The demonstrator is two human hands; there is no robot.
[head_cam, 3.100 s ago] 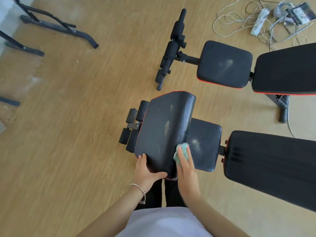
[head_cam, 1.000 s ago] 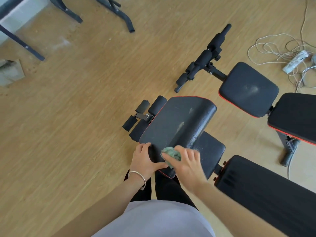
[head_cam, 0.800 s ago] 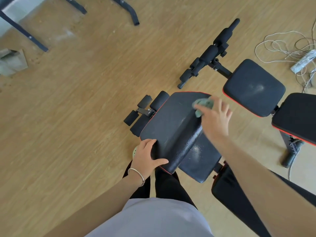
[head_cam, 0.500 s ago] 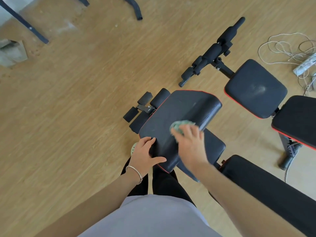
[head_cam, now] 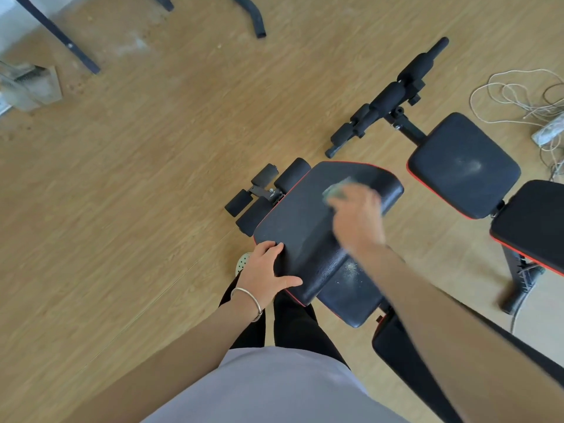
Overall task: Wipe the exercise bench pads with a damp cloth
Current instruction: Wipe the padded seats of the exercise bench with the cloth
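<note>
Left hand (head_cam: 265,274) gripped near corner of raised pad (head_cam: 305,227), fingers curled over edge, thumb spread. Right hand (head_cam: 357,219), blurred, lay on green cloth (head_cam: 335,190) at pad's far end; finger set unreadable. Dusty seat pad (head_cam: 351,290) below.

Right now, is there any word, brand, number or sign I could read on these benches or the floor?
None can be read.
The black pad under the cloth and the far bench's seat pad show no print.
The power strip at the right edge is too small and blurred to show any marking.
</note>
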